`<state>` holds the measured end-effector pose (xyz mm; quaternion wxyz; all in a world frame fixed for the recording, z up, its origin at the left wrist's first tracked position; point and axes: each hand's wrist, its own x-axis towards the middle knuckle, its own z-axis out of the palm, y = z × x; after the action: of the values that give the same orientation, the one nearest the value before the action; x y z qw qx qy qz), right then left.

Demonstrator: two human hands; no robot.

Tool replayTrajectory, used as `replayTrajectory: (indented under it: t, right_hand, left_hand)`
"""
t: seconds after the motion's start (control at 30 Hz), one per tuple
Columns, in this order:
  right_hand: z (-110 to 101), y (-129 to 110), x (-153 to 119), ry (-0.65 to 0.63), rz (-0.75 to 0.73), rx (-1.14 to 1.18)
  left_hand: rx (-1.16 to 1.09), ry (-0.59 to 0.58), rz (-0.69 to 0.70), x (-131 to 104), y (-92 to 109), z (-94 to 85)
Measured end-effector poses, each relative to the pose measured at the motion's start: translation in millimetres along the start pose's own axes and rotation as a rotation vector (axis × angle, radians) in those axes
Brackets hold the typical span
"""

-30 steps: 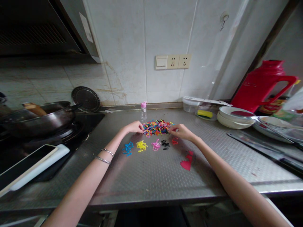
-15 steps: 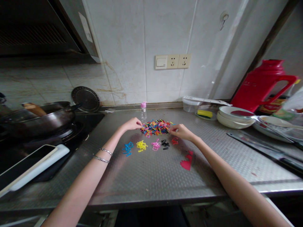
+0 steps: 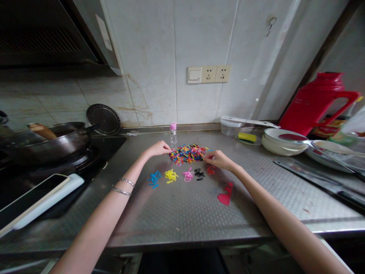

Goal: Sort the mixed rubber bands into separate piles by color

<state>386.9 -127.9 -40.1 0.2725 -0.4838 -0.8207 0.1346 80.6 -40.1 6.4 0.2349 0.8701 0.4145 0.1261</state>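
Observation:
A mixed heap of small coloured rubber bands lies on the steel counter. At its left edge is my left hand, thumb and fingers pinched together. My right hand is at the right edge, its fingers also pinched. Whatever either pinch holds is too small to make out. In front of the heap sit sorted clusters: blue bands, yellow bands, pink bands, black bands and, just below my right hand, a few red bands.
Behind the heap stands a small clear bottle with a pink cap. A torn red scrap lies near my right forearm. To the left are a wok and a phone; to the right, bowls, a knife and a red thermos.
Almost nothing differs. Both hands stay at the two ends of the heap, with only a tiny shift of the whole view.

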Motion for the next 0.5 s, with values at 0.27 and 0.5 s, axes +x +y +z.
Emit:
replayTrajectory:
  t: [0.27, 0.5]
  right_hand:
    - [0.0, 1.7, -0.8, 0.056, 0.07, -0.105]
    - [2.3, 9.8, -1.0, 0.091, 0.046, -0.155]
  left_hand:
    - [-0.023, 0.013, 0.019, -1.2, -2.5, 2.0]
    - [-0.035, 0.001, 0.023, -3.9, 1.2, 1.3]
